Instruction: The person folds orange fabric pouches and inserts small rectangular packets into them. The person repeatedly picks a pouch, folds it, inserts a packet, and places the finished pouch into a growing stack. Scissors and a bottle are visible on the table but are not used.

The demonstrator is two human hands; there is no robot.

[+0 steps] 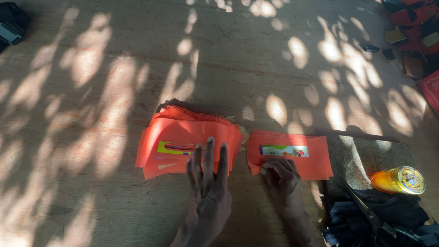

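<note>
Left of the stone slab (366, 158): fanned orange sheet stack (183, 137) with yellow-green label, left hand (208, 190) flat and open upon it; second orange stack (292, 158) touching slab, right hand (281, 176) pinching its lower edge; orange bottle (398, 179) and scissors (366, 210) on slab side

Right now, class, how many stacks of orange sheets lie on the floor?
2: one stack under the left hand, the other stack beside it, touched by the right hand. Sheets inside each stack are hidden.
</note>
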